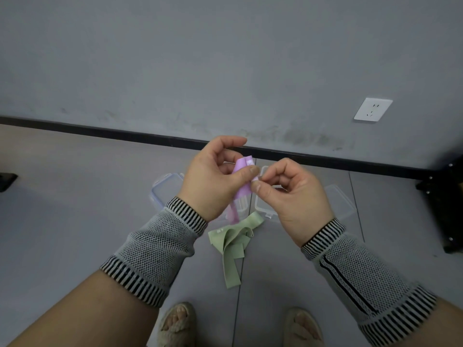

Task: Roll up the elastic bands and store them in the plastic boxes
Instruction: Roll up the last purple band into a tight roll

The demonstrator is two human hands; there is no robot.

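Grey floor tiles (75, 221) run up to a black skirting board (100, 130) under a scuffed grey wall (200, 58), which carries a white power socket (372, 110) at the right. Above the floor, the left hand (213, 179) grips a partly rolled lilac elastic band (243, 181), its thumb pressed across the roll and its fingers curled behind it. The right hand (293, 194) pinches the edge of the same roll between thumb and forefinger, the other fingers curled in. A loose tail of the lilac band hangs down below the left wrist. Both forearms wear black-and-white knitted sleeves (155, 249).

On the floor beneath the hands lie two clear plastic boxes: one (165, 189) mostly hidden behind the left hand, the other (338, 204) behind the right hand. A pale green elastic band (231, 244) lies unrolled in a loose heap just in front of the boxes. At the bottom edge, two feet in beige slippers (175, 324) show.
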